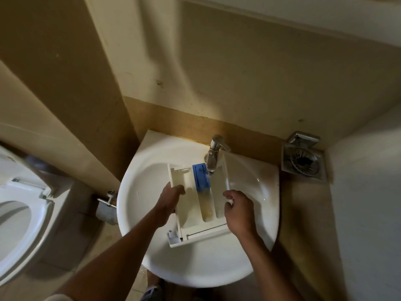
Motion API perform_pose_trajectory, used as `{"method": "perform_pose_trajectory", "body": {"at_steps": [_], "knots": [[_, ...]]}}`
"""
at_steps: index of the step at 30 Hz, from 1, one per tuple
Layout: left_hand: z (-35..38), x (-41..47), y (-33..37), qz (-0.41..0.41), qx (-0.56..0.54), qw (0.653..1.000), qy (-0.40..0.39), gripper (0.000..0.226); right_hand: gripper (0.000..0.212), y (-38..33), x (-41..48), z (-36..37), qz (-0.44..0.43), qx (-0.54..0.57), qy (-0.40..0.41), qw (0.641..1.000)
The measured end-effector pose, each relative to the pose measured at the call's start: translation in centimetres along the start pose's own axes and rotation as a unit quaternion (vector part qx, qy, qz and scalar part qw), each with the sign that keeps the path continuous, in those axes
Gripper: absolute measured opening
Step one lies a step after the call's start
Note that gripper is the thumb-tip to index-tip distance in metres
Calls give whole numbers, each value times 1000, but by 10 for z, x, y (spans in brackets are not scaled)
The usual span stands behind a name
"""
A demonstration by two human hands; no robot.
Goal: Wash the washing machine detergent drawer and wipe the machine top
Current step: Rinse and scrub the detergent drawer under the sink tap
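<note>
detergent drawer [196, 205] over sink [138, 192], under tap [213, 154] | left hand [170, 197] fingers curled round left wall | right hand [238, 210] pinching right wall | blue insert [201, 177] in middle compartment

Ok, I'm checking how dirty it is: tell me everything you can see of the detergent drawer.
The detergent drawer is white plastic, seemingly three long compartments, a blue insert at the far end of the middle one, which looks yellow-stained. It is held over the sink beneath the tap; the left hand grips its left wall, the right hand its right.
</note>
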State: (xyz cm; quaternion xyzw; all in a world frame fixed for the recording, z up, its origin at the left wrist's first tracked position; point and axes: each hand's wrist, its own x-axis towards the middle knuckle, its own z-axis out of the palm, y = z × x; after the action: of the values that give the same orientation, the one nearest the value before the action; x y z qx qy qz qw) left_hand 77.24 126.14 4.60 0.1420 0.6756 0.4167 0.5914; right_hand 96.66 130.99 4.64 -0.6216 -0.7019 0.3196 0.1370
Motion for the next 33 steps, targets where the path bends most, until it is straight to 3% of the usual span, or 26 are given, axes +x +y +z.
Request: {"method": "perform_pose_trajectory", "body": {"at_steps": [3, 6, 12, 18, 22, 24, 26, 30, 33], "knots": [[9, 2, -5, 33, 24, 997, 73, 14, 37, -2, 2, 1, 3, -11, 13, 1000], [11, -1, -7, 30, 43, 994, 97, 32, 38, 0, 1, -2, 3, -19, 20, 1000], [8, -2, -4, 56, 112, 987, 102, 29, 41, 9, -11, 5, -20, -16, 34, 999], [-2, 5, 6, 62, 147, 985, 65, 33, 28, 15, -13, 6, 37, 59, 95, 993], [-14, 6, 16, 50, 188, 980, 41, 36, 32, 10, -20, 6, 122, 108, -11, 987], [-18, 5, 15, 43, 189, 981, 27, 39, 24, 8, -23, 10, 89, 59, -38, 994], [-19, 4, 15, 29, 174, 984, 12, 48, 46, 7, -26, 11, 61, 10, -14, 998], [-12, 11, 19, -5, 158, 987, -8, 23, 51, 16, -32, 5, 47, 4, 21, 999], [-9, 17, 17, -14, 156, 988, 3, 49, 52, 18, -36, 4, 50, 13, 46, 998]]}}
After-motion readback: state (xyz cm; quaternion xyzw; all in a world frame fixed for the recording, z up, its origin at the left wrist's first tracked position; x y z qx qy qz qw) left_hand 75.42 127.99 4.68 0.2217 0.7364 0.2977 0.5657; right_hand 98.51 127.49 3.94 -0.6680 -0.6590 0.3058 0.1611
